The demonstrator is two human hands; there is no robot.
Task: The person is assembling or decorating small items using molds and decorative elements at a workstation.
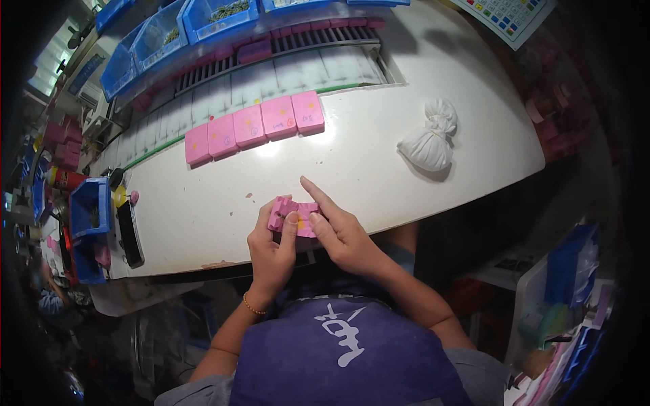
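Note:
Just above the near edge of the table, my left hand point(270, 245) grips a pink rubber mould point(304, 209), its thumb pressing on the front. The mould is bent open, with a notched edge on the left and a yellow mark in the middle. My right hand point(344, 238) pinches its right side with the thumb, while the index finger sticks up and away. Fingers behind the mould are hidden. Farther back, a slanted row of several pink blocks point(248, 127) lies flat. A tied white cloth pouch point(430, 145) rests to the right.
Behind the pink blocks runs a white panel with dark lines point(271, 78), edged in green. Blue bins point(220, 20) with small pieces stand at the back. At the left table edge lies a dark flat device point(128, 233), beside more blue bins point(90, 210).

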